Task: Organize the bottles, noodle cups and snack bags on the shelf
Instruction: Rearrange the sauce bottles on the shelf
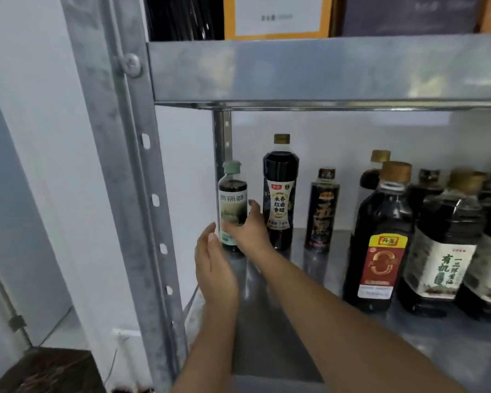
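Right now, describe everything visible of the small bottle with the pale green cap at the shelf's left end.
The small bottle is upright at the left end of the metal shelf, near the rear post. It looks like clear plastic holding dark liquid, with a pale green cap and a pale green-and-white label bearing large characters. The right hand grips its lower part; the left hand, fingers straight, touches its lower left edge. A taller dark bottle stands to its right.
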`<state>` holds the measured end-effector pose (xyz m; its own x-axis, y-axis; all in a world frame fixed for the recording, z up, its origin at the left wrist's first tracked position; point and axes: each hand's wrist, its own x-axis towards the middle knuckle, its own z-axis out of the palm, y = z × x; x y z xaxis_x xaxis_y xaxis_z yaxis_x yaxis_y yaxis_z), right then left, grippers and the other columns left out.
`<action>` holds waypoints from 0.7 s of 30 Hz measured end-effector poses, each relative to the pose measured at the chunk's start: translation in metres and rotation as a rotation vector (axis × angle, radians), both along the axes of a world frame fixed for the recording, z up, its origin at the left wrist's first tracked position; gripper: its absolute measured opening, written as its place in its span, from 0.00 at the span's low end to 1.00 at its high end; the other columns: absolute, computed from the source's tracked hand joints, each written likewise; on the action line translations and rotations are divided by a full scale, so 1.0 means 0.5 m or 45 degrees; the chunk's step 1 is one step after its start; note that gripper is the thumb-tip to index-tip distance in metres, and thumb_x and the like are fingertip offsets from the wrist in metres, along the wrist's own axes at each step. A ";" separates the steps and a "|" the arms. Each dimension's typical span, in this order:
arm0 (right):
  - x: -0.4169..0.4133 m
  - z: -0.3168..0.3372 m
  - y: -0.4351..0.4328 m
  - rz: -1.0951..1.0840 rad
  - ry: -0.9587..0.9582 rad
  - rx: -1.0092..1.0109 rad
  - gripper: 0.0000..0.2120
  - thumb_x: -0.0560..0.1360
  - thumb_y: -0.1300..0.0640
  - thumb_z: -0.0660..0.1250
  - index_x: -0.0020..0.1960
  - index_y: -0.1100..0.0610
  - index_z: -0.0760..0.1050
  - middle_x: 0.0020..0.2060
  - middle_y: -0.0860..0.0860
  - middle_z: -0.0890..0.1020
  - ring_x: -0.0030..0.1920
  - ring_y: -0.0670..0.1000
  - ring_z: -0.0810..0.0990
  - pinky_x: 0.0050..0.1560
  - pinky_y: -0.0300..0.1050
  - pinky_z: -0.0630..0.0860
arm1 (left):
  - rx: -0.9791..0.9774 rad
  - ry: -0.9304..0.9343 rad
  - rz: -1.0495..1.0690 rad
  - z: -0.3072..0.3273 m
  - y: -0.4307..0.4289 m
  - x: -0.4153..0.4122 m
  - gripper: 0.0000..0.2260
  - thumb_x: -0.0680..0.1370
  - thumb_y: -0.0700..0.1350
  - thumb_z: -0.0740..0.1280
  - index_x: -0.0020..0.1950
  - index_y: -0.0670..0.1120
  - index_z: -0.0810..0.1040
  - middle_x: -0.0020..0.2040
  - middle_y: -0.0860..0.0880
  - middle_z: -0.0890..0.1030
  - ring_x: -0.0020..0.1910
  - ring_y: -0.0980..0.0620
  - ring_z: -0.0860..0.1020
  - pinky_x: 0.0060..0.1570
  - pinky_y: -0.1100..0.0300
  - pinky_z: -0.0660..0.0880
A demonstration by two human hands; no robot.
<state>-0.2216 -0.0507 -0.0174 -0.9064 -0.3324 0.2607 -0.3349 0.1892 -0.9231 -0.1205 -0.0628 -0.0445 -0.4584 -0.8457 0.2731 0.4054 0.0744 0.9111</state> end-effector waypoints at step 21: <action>0.107 -0.026 0.161 0.164 0.129 -0.020 0.29 0.70 0.54 0.77 0.68 0.45 0.70 0.55 0.40 0.81 0.57 0.41 0.80 0.53 0.35 0.75 | 0.001 0.027 -0.202 0.014 -0.003 0.006 0.10 0.84 0.44 0.61 0.63 0.51 0.77 0.57 0.56 0.81 0.57 0.62 0.79 0.51 0.74 0.74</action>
